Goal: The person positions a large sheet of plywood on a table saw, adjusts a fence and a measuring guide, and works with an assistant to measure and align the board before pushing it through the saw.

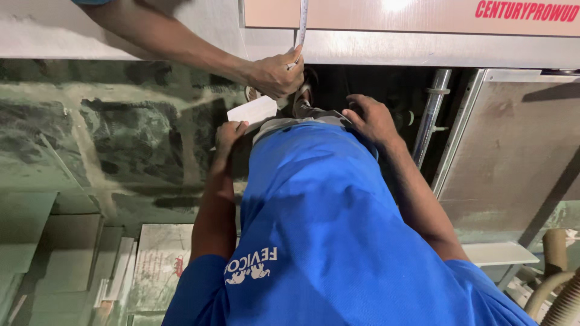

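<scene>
Green marbled stone floor fills the left of the frame. Near top centre, a small flat white card (pixel 254 111) tilts up to the right. Left hand (pixel 228 134) sits at its lower edge, fingers together. Right hand (pixel 371 118) is curled over dark stuff nearby. Another person's hand (pixel 275 73) pinches a thin tape strip (pixel 302 24) running straight up.

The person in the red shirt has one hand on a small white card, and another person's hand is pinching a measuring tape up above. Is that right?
Not quite: the head view shows the shirt is blue, not red. The rest holds. The left hand touches the small white card, and above it another person's hand pinches a measuring tape. The right hand rests near the dark opening.
</scene>
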